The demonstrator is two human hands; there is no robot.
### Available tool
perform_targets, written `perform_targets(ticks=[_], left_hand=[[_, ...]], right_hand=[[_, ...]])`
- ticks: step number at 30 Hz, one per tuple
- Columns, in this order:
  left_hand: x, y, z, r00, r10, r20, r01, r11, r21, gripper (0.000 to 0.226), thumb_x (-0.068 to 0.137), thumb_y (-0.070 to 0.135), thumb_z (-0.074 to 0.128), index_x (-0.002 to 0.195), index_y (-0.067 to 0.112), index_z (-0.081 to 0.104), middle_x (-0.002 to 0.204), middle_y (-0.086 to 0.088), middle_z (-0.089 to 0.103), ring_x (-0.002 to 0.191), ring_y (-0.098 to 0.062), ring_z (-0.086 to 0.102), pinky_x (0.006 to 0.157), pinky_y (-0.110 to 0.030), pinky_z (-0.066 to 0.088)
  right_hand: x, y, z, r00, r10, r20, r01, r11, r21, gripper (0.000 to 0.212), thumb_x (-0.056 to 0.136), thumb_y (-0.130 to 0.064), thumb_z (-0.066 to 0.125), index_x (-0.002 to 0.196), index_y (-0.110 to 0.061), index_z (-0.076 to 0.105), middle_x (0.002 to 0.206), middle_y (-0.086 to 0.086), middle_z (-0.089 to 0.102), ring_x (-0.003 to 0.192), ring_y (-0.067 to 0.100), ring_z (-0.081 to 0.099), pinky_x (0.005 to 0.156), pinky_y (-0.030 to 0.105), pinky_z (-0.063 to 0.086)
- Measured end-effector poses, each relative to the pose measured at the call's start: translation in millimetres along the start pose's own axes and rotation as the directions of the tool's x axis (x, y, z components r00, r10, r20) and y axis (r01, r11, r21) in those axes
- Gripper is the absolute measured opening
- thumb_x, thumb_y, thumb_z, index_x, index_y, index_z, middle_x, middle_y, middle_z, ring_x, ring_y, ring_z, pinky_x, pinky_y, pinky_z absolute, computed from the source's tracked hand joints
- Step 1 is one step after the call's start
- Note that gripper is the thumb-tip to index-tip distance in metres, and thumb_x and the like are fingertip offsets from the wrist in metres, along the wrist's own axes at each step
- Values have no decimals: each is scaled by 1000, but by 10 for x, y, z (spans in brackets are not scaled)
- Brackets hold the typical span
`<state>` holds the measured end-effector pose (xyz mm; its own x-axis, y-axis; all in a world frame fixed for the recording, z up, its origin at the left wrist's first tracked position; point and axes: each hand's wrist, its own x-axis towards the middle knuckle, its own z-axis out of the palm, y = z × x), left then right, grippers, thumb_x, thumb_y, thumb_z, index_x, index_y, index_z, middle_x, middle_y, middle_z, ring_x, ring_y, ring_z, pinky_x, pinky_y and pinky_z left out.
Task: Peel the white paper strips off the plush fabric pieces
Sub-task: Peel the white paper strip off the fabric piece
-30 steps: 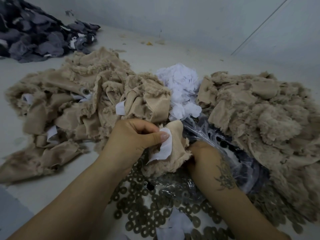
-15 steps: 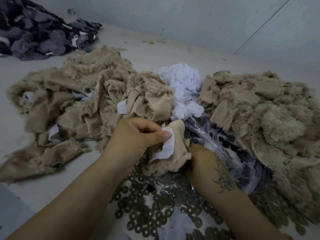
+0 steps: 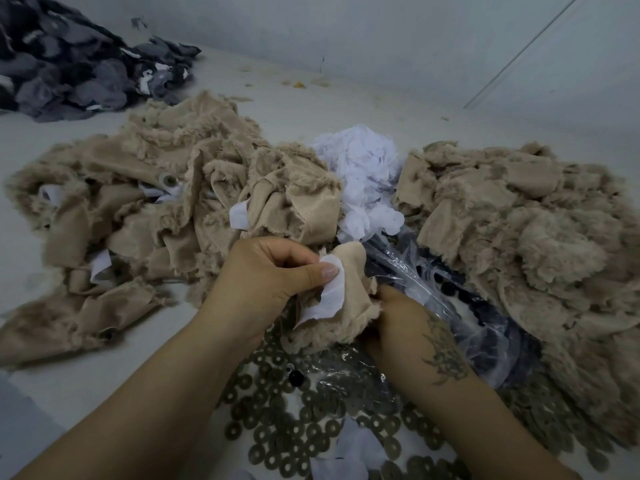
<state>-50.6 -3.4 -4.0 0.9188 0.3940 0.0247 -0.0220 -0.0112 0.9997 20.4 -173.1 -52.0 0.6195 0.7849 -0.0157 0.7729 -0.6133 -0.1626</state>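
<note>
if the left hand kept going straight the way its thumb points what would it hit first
The left hand already pinches the white paper strip; its thumb points right, so it would likely push into the plush fabric piece, then the clear plastic bag.

Fuzzy matt plush piece (image 3: 349,299) with smooth white paper strip (image 3: 330,296) — beside it, glossy crinkled clear plastic bag (image 3: 460,327).

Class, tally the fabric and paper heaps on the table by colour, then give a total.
Beige plush heaps: 2 (left, right)
Grey fabric heap: 1
White paper heap: 1
Total: 4
</note>
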Motion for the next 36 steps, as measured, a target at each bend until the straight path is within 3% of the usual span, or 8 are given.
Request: perform_targets(ticks=[4, 12, 17, 20, 24, 28, 32, 36], left_hand=[[4, 5, 9, 1000, -1, 1, 1, 1000, -7, 15, 54, 29, 78, 62, 16, 77, 64, -6, 72, 57, -14, 67, 58, -24, 57], [10, 0, 11, 999, 31, 11, -30, 999, -29, 9, 56, 26, 78, 61, 19, 77, 66, -5, 73, 58, -14, 69, 58, -22, 56], [39, -2, 18, 997, 71, 38, -70, 997, -31, 13, 55, 30, 80, 62, 19, 77, 66, -7, 73, 58, -16, 68, 59, -23, 57], [36, -29, 46, 995, 87, 51, -84, 996, -40, 23, 51, 35, 82, 64, 16, 77, 68, -9, 73, 60, -18, 68, 61, -24, 58], [34, -76, 96, 993, 93, 72, -91, 996, -24, 23, 53, 33, 82, 65, 15, 76, 68, -12, 72, 58, -20, 67, 59, -28, 59], [17, -103, 134, 988, 124, 91, -127, 992, 26, 19, 59, 30, 82, 67, 14, 76, 67, -15, 71, 58, -24, 66, 58, -29, 58], [-17, -111, 176, 986, 139, 90, -143, 989, 39, 23, 59, 33, 82, 68, 12, 76, 68, -13, 71, 60, -33, 66, 60, -39, 58], [-33, -92, 196, 986, 133, 105, -139, 989, 49, 20, 62, 28, 82, 66, 9, 75, 68, -9, 70, 56, -26, 64, 59, -41, 57]], right_hand=[[-86, 51, -29, 961, 214, -175, -168, 955, 245, 5, 87, -19, 61, 89, -17, 66, 87, -4, 52, 78, 18, 55, 65, 28, 38], [-88, -59, -85, 950, 232, -210, -102, 865, 491, 11, 89, -6, 60, 82, -13, 65, 78, -1, 61, 68, 11, 52, 56, 17, 34], [-114, -84, -143, 932, 358, -48, -103, 392, 914, 33, 92, 4, 58, 85, -23, 75, 63, -7, 72, 44, -3, 55, 43, 12, 42], [-101, -68, -119, 919, 394, 24, -70, 101, 992, 28, 92, 5, 60, 106, -16, 74, 89, 6, 78, 69, 15, 73, 58, 26, 57], [-65, -99, -47, 902, 421, 96, -3, -216, 976, 31, 76, -26, 75, 104, -12, 77, 102, 18, 76, 92, 37, 74, 73, 42, 61], [-54, -99, -17, 832, 543, 109, 12, -215, 977, 12, 90, -10, 64, 93, -5, 74, 98, 24, 72, 80, 33, 72, 72, 43, 61], [-151, -28, 39, 803, 576, 155, -109, -114, 987, 46, 89, 26, 47, 109, -15, 55, 93, 0, 67, 71, 6, 69, 65, 27, 54], [-98, -16, 56, 769, 581, 266, -188, -193, 963, 36, 94, 23, 39, 116, 2, 59, 99, 12, 68, 83, 24, 71, 62, 15, 51]])
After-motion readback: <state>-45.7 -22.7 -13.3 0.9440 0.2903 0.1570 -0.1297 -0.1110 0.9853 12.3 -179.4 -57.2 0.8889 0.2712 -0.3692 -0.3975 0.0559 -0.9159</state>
